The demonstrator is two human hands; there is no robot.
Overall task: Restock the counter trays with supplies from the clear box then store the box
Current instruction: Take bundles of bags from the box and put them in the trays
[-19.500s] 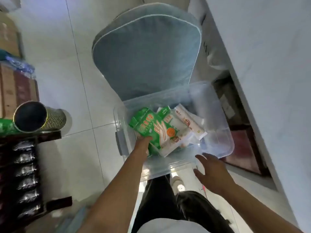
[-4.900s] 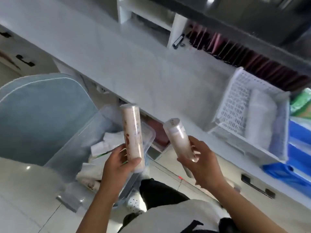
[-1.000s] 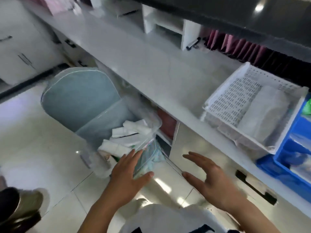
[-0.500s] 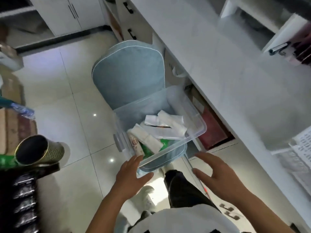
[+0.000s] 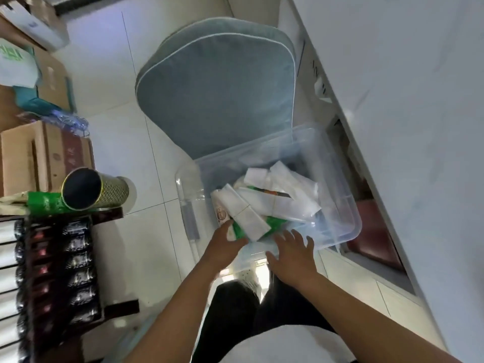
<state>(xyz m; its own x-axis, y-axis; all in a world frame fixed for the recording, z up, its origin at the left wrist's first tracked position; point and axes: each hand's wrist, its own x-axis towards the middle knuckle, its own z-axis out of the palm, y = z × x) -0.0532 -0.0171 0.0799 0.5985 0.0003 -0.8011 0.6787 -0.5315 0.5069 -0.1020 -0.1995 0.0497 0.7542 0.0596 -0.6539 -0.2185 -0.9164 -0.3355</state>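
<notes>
The clear plastic box (image 5: 349, 203) stands in front of me, its far side against a blue cushioned chair. Inside lie several white wrapped packets (image 5: 281, 203), with a green packet (image 5: 275, 221) under them at the near side. My left hand (image 5: 225, 246) reaches over the box's near left corner, its fingertips touching the green packet and a white pack. My right hand (image 5: 293, 255) hovers at the near rim with fingers spread and holds nothing. The counter trays are out of view.
The white counter (image 5: 406, 100) runs along the right, with an open cupboard bay below it beside the box. The blue chair cushion (image 5: 217, 87) fills the space beyond the box. On the left are cardboard boxes (image 5: 39, 155), a metal tin (image 5: 91, 189) and a dark rack (image 5: 76, 271).
My view has swung from the counter down to the box. Both hands have moved forward to the box's near rim, the left one now reaching in among the packets.
</notes>
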